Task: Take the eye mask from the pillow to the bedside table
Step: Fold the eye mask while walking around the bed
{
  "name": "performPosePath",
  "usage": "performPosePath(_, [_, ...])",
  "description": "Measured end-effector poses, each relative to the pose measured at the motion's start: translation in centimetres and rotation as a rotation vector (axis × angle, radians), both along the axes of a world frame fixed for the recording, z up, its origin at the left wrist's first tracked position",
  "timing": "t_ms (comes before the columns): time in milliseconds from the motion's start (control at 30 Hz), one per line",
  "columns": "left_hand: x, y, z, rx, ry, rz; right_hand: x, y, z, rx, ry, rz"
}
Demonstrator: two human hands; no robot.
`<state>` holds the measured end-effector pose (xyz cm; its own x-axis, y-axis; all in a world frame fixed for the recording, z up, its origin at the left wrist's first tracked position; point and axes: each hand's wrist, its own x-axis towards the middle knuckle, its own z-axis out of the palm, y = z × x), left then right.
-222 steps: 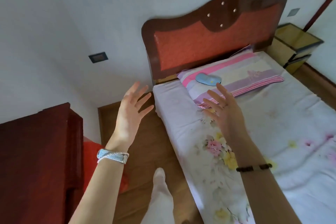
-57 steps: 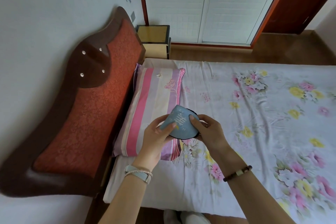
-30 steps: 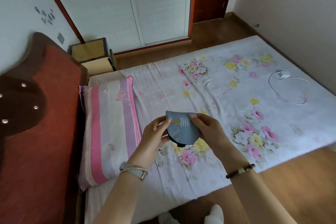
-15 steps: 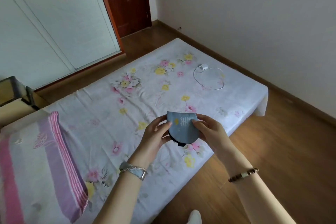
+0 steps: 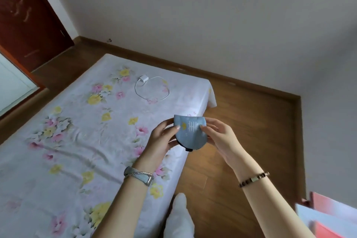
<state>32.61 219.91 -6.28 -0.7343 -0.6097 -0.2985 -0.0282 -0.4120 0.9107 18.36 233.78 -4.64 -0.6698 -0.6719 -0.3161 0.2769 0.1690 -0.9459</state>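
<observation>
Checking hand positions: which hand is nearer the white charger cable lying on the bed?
Left. The left hand holds the eye mask over the bed edge, closer to the charger cable; the right hand is over the floor.

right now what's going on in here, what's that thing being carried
A person is holding a folded blue eye mask in front of them with both hands, the left hand and right hand pinching its two sides. They stand at the edge of a bed with a floral sheet, over the wooden floor. A white charger and cable lies near the foot of the bed. No bedside table or pillow is in view, so the mask is off the pillow but not yet set down.
</observation>
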Motion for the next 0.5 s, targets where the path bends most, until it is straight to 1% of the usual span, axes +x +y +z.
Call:
performPosePath(200, [-9.1,-1.7,-0.5,0.000,0.010,-0.156,-6.8,0.3,0.0,0.025,0.029,-0.144])
performPosePath(500, [-22.3,-8.2,0.5,-0.008,-0.005,-0.318,-17.2,-4.3,1.1,0.027,0.031,-0.291])
